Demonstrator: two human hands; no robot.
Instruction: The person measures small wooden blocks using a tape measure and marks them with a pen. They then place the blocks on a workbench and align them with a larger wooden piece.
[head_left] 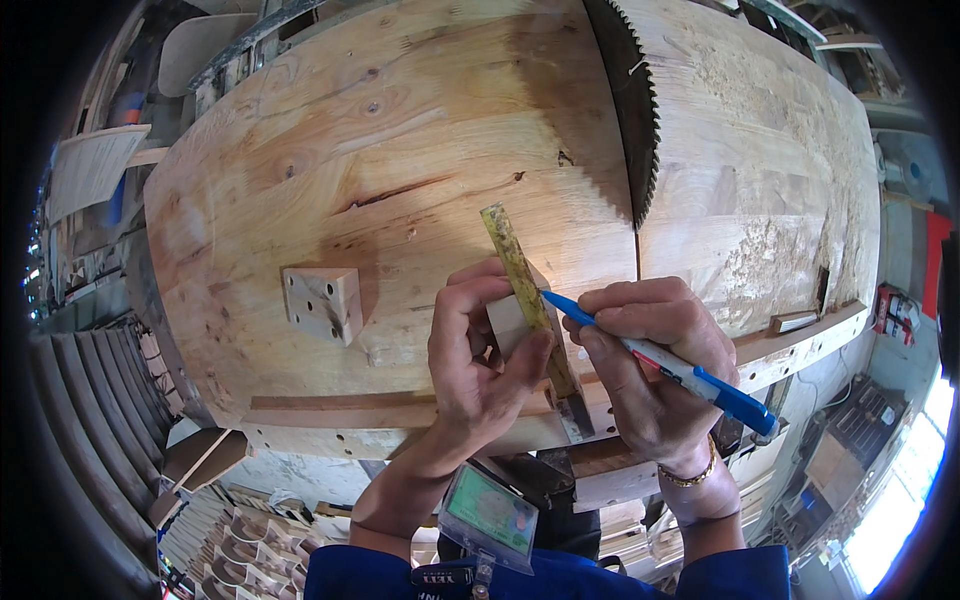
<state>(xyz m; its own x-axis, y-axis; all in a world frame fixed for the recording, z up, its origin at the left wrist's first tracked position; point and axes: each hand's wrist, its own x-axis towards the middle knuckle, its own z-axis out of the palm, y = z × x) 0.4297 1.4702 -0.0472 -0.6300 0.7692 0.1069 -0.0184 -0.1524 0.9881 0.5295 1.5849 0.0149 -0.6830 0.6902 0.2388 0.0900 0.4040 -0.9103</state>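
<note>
Head view, one frame. Wooden table (400,150) filled most of the picture, with a circular saw blade (632,110) standing up through a slot right of centre, teeth exposed.

Left hand (480,350): closed around a small pale wooden block (508,325), fingers curled over its far side and thumb pressed on the near side. The same hand pinned a worn yellowish ruler (525,300) flat against the block. The block sat near the table's front edge, just short of the blade's near end.

Ruler's long axis: ran from lower right at the table's front edge up and slightly left, away from the person. Its far end projected past the fingers; its near, metal-tipped end overhung the table edge.

Right hand (650,360): closed in a writing grip on a blue pen (660,360), thumb and forefinger pinching the barrel near the tip. The pen lay slanted, cap end low and right, tip high and left. The tip touched the ruler's right edge about midway along, where the ruler crossed the block. The right hand lay directly right of the block and was nearer to the marking point; the left hand only steadied.

Also noted: a second square block with drilled holes (322,302) lay loose on the table, well apart to the left of both hands. A gold bracelet (690,475) was on the right wrist.
</note>
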